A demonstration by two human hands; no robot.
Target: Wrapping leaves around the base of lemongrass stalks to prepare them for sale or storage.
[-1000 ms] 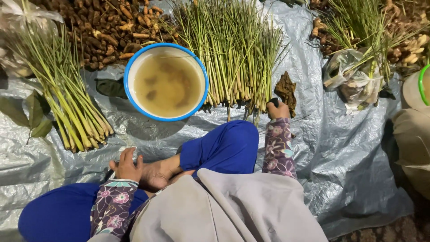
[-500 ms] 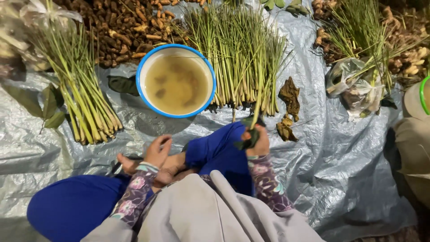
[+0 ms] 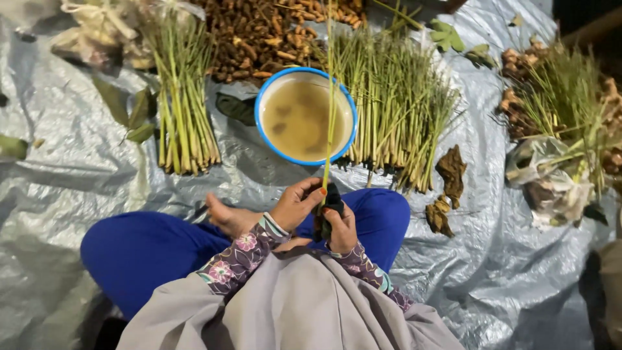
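Observation:
I sit cross-legged in blue trousers on a silver tarp. My left hand pinches the base of a single long green lemongrass stalk, which stands up across a blue-rimmed bowl of murky brown water. My right hand is closed around a dark knife handle pressed against the stalk's lower end. The two hands touch above my lap, just right of my bare foot.
Lemongrass bundles lie at the left, behind the bowl and at the far right. Brown rhizomes are heaped at the back. Dry brown trimmings lie right of my knee, near a crumpled plastic bag.
My right hand came back from the bundle with one stalk to my lap. My left hand left my foot and took hold of the stalk. The stalk now stands upright.

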